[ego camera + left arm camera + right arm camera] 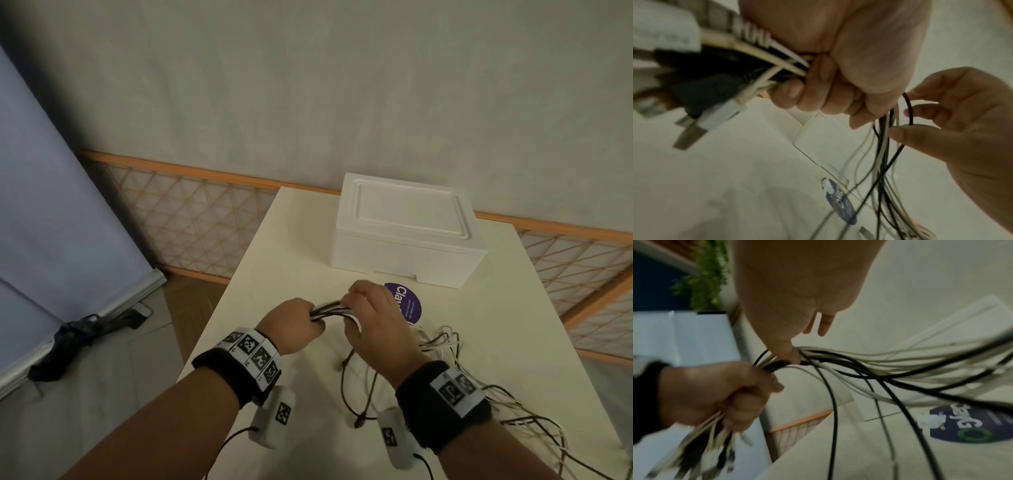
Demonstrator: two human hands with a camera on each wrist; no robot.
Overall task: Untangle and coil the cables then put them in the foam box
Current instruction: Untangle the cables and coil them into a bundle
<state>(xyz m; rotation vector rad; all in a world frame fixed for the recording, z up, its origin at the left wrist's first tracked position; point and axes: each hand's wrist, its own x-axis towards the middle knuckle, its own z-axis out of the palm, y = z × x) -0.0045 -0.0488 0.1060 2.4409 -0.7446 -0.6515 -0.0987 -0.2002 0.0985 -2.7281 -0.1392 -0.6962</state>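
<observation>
The cables (329,308) are gripped in the fisted left hand (291,323), pinched just beside it by the right hand (373,318), their slack trailing rightward, box (407,229) beyond.

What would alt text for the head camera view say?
Two hands, left hand and right hand, grip a bundle of black and white cables above a cream table. A closed white foam box sits behind; loose cables trail right.

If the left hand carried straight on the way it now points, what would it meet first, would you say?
Most likely the right hand, which pinches the same cable bundle just ahead of the left hand. The closed foam box lies farther on; depth is hard to judge.
</observation>
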